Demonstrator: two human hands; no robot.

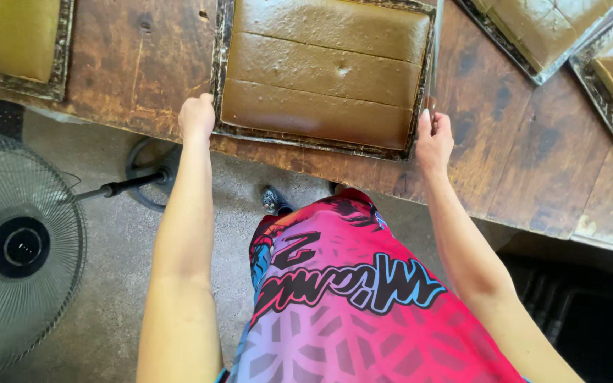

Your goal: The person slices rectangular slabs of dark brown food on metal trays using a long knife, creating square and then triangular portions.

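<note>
We see left hand curled on near left corner of metal tray, brown cake scored in strips, right hand clamped on knife along right rim, wooden table, fan near left on floor.

Four dark-rimmed metal baking trays of brown slab cake are counted: one central, one at the upper left, two at the upper right. Three cut strips are seen in the central slab. One long knife, one worn wooden table, one grey standing fan and two bare hands are listed.
</note>
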